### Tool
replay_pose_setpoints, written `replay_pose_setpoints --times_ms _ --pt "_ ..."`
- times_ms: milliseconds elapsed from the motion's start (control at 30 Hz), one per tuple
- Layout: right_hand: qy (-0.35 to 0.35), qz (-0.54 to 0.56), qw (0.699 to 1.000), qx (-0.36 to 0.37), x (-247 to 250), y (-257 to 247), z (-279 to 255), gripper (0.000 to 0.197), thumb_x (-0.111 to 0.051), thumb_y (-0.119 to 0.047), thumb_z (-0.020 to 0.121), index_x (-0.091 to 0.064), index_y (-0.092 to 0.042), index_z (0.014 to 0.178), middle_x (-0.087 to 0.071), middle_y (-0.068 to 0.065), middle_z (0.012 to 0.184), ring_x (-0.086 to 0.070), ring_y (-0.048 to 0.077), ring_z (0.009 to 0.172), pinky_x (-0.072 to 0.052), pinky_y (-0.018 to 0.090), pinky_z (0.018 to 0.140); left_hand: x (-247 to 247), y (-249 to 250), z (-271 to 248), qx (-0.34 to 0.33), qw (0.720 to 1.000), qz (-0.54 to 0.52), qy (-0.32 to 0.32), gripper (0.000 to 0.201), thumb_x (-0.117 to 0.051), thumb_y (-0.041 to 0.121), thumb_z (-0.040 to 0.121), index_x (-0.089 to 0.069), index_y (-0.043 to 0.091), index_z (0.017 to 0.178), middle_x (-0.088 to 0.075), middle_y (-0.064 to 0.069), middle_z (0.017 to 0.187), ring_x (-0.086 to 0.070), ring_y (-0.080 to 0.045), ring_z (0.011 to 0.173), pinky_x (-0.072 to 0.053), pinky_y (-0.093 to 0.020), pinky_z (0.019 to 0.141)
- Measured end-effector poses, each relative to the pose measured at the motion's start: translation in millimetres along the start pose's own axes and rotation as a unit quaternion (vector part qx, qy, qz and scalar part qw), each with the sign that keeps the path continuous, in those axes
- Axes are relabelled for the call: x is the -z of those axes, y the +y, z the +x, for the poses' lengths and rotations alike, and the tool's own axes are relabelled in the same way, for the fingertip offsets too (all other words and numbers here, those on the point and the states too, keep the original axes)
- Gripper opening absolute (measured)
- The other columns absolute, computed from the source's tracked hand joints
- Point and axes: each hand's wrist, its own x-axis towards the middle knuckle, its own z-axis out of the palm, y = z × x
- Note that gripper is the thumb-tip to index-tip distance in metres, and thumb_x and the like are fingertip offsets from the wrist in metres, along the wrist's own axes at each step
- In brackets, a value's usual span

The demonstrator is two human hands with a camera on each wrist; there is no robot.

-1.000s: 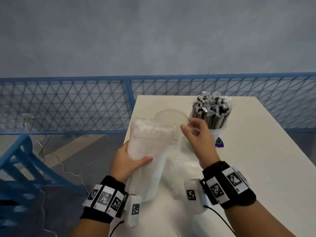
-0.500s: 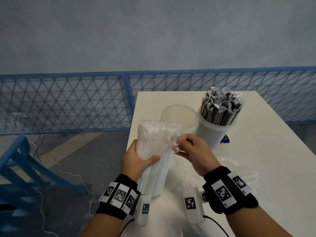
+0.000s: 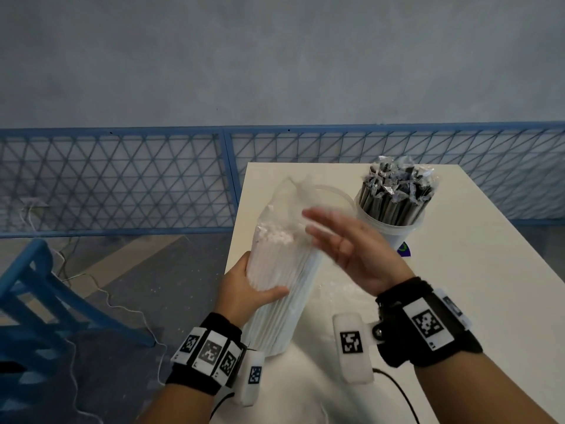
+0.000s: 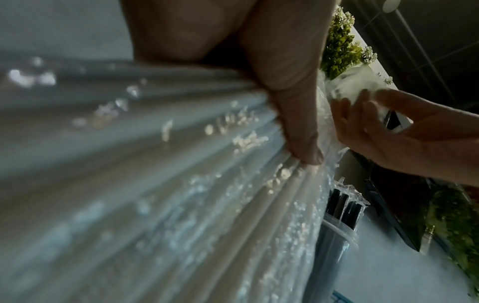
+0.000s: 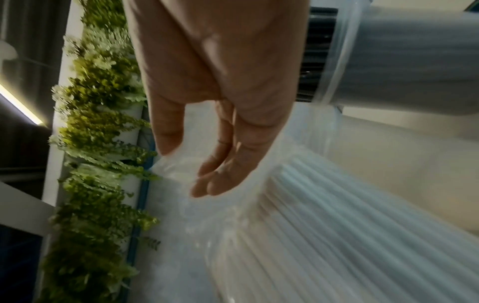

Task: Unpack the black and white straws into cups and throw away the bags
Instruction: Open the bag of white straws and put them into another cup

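Over the near edge of the surface (image 3: 458,301), left hand (image 3: 244,289) grips the bag of white straws (image 3: 275,270) upright so the right hand (image 3: 351,249), fingers spread, can probably work its top open near the empty cup (image 3: 333,197).

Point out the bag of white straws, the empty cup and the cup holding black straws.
bag of white straws (image 3: 275,289): head view, mid-bundle.
empty cup (image 3: 336,195): head view, rim.
cup of black straws (image 3: 400,232): head view, white wall.

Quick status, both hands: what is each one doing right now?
Left hand: grips the bag of white straws around its middle.
Right hand: open, fingers straight, at the loose top of the bag, holding nothing.
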Motion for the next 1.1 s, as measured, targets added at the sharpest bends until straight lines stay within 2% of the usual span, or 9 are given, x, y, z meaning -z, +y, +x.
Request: replay_pose_setpoints --times_ms 100,233,300,433,533,667,800,933,1100 --pt "0.052 -0.154 0.984 0.078 2.9 -17.3 9.9 0.042 -0.058 -0.025 0.082 -0.056 -0.013 0.122 -0.062 0.001 0.123 -0.06 0.011 0.11 -0.051 0.02 0.089 1.4 0.4 -2.5 -0.01 1.0 -0.007 -0.02 0.054 -0.088 0.017 0.057 -0.047 0.036 0.085 -0.057 0.015 0.089 -0.052 0.005 0.083 -0.043 -0.007 0.058" --pt "0.028 -0.467 0.867 0.17 2.1 -22.4 15.5 0.02 -0.06 -0.009 0.088 -0.068 -0.019 0.102 -0.07 -0.007 0.098 -0.065 0.002 0.087 -0.049 0.016 0.082 1.2 4.4 -4.7 -0.035 0.999 -0.018 -0.023 0.057 -0.09 0.015 0.052 -0.05 0.037 0.086 -0.059 0.014 0.088 -0.054 0.004 0.081 -0.046 -0.006 0.06" --pt "-0.022 -0.563 0.81 0.164 -5.8 -25.1 15.2 0.018 -0.063 -0.013 0.087 -0.07 -0.023 0.099 -0.071 -0.009 0.093 -0.066 0.005 0.082 -0.052 0.019 0.079 0.4 5.5 -3.1 -0.051 0.998 -0.027 -0.013 0.06 -0.091 0.015 0.05 -0.05 0.038 0.087 -0.06 0.014 0.088 -0.056 0.007 0.08 -0.048 -0.008 0.063" --pt "-0.1 -0.712 0.683 0.13 -23.3 -33.9 15.5 0.03 -0.067 -0.023 0.083 -0.065 -0.027 0.113 -0.067 -0.006 0.11 -0.063 0.009 0.09 -0.043 0.016 0.075 -2.6 -0.9 1.2 -0.052 0.998 -0.042 -0.017 0.062 -0.092 0.021 0.048 -0.051 0.039 0.089 -0.061 0.013 0.09 -0.057 0.002 0.084 -0.049 -0.012 0.067" --pt "-0.142 -0.752 0.639 0.079 -30.3 -31.7 18.9 0.042 -0.07 -0.025 0.079 -0.06 -0.027 0.12 -0.065 -0.004 0.115 -0.06 0.01 0.093 -0.038 0.016 0.075 -3.9 -10.7 0.3 -0.048 0.998 -0.041 -0.024 0.067 -0.089 0.042 0.037 -0.052 0.041 0.093 -0.064 0.012 0.092 -0.058 0.002 0.088 -0.05 -0.019 0.073" --pt "-0.182 -0.795 0.576 0.059 -35.5 -22.4 19.9 0.062 -0.073 -0.032 0.074 -0.049 -0.021 0.131 -0.055 -0.001 0.13 -0.042 0.02 0.119 -0.037 0.027 0.098 -2.3 -13.5 2.5 -0.057 0.997 -0.01 -0.059 0.073 -0.086 0.046 0.039 -0.048 0.042 0.101 -0.063 0.01 0.104 -0.058 -0.004 0.099 -0.051 -0.031 0.083" --pt "-0.179 -0.775 0.602 0.066 -41.5 -15.0 22.5 0.061 -0.074 -0.035 0.074 -0.052 -0.017 0.128 -0.059 0.002 0.123 -0.053 0.021 0.114 -0.04 0.025 0.092 0.0 -13.7 6.5 -0.048 0.997 0.0 -0.068 0.074 -0.091 0.038 0.042 -0.049 0.042 0.103 -0.064 0.009 0.105 -0.059 -0.01 0.101 -0.052 -0.033 0.084" --pt "-0.165 -0.84 0.515 0.045 -45.1 1.5 31.5 0.054 -0.067 -0.045 0.078 -0.056 -0.015 0.122 -0.066 0.007 0.109 -0.061 0.025 0.099 -0.04 0.024 0.072 -3.0 -18.1 10.9 -0.043 0.996 0.007 -0.08 0.081 -0.09 0.039 0.041 -0.052 0.029 0.112 -0.066 0.007 0.103 -0.061 -0.014 0.099 -0.053 -0.042 0.085" --pt "-0.126 -0.78 0.606 0.091 -33.6 5.7 37.9 0.042 -0.068 -0.04 0.079 -0.064 -0.012 0.109 -0.07 0.01 0.101 -0.063 0.027 0.095 -0.046 0.03 0.077 -1.7 -17.9 14.9 -0.033 0.996 -0.002 -0.083 0.061 -0.09 0.027 0.054 -0.057 0.029 0.105 -0.067 0.012 0.098 -0.06 0.005 0.091 -0.048 -0.013 0.077"
